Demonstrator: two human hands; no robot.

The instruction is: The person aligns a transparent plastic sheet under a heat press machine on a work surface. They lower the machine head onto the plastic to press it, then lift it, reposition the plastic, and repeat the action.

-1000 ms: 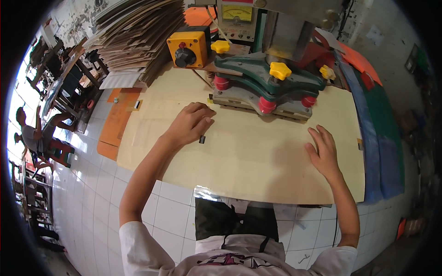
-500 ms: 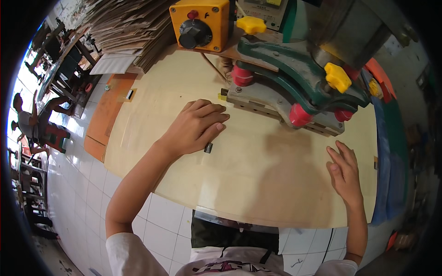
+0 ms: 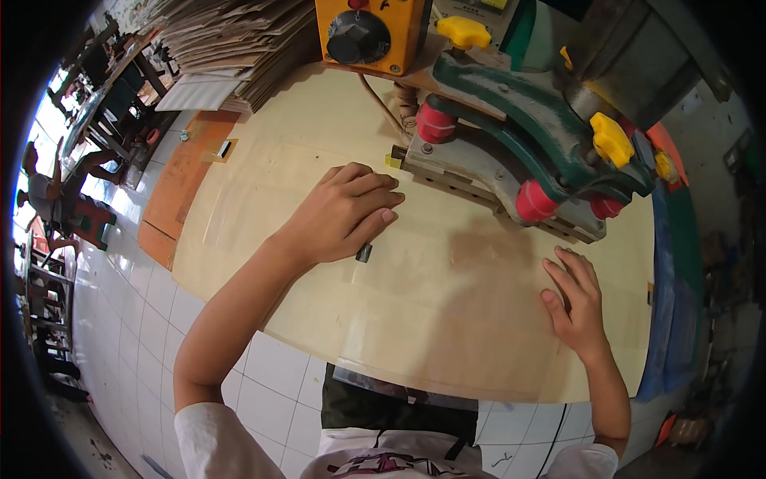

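Both hands have slid farther across the sheet (image 3: 319, 319) toward the press (image 3: 542, 152) since the earlier frame, and the view has closed in on the machine. At the left, a stack of boards (image 3: 231, 44) lies far off beyond the sheet, and the left hand (image 3: 343, 215) rests knuckles-up on the pale sheet, fingers curled around a small dark tool (image 3: 364, 253) whose tip touches the surface. Right of it, the right hand (image 3: 576, 303) lies flat and open on the sheet, grasping nothing, just near of the press's red knobs (image 3: 533, 201).
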